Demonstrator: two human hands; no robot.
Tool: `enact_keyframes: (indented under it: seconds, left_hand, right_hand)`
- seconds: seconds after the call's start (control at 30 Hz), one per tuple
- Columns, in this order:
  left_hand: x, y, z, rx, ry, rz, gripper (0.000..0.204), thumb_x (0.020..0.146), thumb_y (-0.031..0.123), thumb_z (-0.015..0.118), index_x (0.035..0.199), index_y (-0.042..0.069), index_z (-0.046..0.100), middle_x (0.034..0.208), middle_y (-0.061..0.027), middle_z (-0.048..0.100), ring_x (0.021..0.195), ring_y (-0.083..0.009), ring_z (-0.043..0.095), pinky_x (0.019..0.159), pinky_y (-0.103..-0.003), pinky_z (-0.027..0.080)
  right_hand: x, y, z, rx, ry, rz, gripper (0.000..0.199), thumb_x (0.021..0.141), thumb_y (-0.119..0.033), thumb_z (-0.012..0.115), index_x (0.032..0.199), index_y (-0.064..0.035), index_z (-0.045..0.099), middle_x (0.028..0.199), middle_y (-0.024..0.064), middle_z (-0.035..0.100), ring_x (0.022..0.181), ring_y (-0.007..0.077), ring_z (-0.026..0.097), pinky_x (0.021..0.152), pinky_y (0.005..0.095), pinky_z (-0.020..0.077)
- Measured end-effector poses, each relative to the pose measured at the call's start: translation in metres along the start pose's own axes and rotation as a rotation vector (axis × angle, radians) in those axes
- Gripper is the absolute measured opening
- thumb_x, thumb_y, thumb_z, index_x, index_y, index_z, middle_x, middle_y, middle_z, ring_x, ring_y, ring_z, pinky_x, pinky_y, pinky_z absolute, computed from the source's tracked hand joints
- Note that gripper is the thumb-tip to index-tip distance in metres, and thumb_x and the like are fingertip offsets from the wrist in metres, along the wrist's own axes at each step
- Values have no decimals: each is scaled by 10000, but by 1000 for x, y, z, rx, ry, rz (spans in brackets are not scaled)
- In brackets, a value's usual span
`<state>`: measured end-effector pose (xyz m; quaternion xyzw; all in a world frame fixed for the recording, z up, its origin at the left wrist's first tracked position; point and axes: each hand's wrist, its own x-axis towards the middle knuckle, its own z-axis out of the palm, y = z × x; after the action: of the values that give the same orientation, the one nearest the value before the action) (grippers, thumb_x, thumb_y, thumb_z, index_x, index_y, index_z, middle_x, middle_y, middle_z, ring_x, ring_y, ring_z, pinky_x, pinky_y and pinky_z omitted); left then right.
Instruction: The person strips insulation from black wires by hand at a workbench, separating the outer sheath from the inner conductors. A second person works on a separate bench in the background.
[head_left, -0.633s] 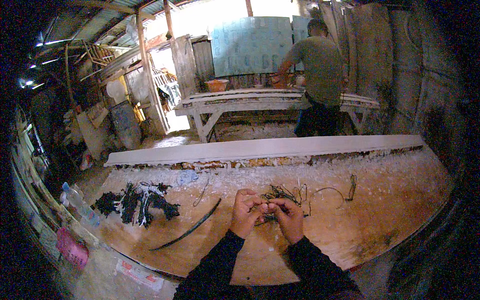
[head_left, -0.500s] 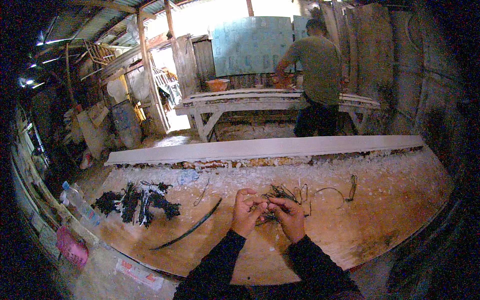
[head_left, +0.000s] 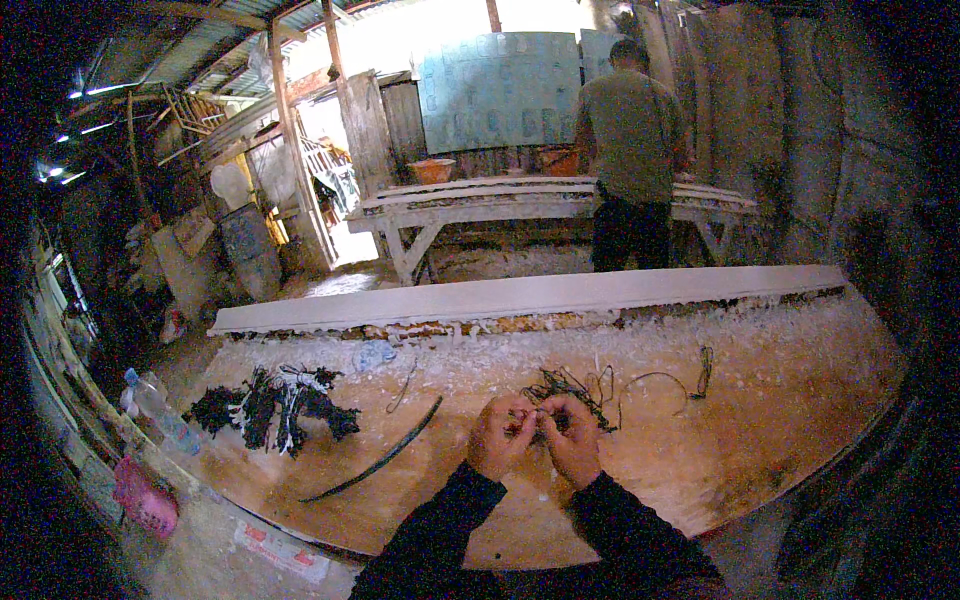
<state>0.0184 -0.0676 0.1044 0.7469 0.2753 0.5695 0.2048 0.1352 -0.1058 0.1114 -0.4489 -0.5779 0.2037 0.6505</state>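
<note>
My left hand and my right hand meet over the wooden tabletop, fingertips pinched close together. Whatever sits between them is too small to make out. Just beyond my fingers lies a loose tangle of thin dark cords, partly hidden by my hands. Left of my left hand rests a curved dark strip. Farther left are bundles of black strands with some white ones. A thin looped cord lies to the right of the tangle.
A long white plaster-like strip runs along the table's far edge, with white crumbs before it. At the left edge stand a clear plastic bottle and a pink bag. Beyond, a person stands at a white bench holding orange basins.
My hands have drawn slightly closer together, and my left fingers have curled in. The person at the far bench has shifted and stands more upright.
</note>
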Motion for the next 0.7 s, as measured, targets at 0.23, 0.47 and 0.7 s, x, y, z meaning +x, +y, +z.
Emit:
enact_keyframes:
  seconds: [0.23,0.47,0.7]
  left_hand:
    - [-1,-4,5,-67,40,-153,191,754,104,602,890,14,501,825,-63,499,719,-153,551,570,-246,494]
    - [-2,-4,8,-363,121,-296,131,766,71,591,864,18,522,828,-36,536,703,-123,559,567,-233,491]
    - [4,-7,-8,-495,-32,-481,121,757,81,609,858,21,583,815,-37,590,736,-116,559,651,-249,476]
  right_hand:
    - [3,-5,-3,416,-183,285,65,801,-86,533,825,-59,479,786,4,503,796,93,471,739,229,380]
    - [10,-4,-11,908,-368,589,88,817,-143,531,862,-73,503,813,4,536,773,116,503,745,259,402]
    - [9,4,-12,934,-394,645,125,821,-144,527,903,-50,516,800,7,544,761,109,507,729,242,405]
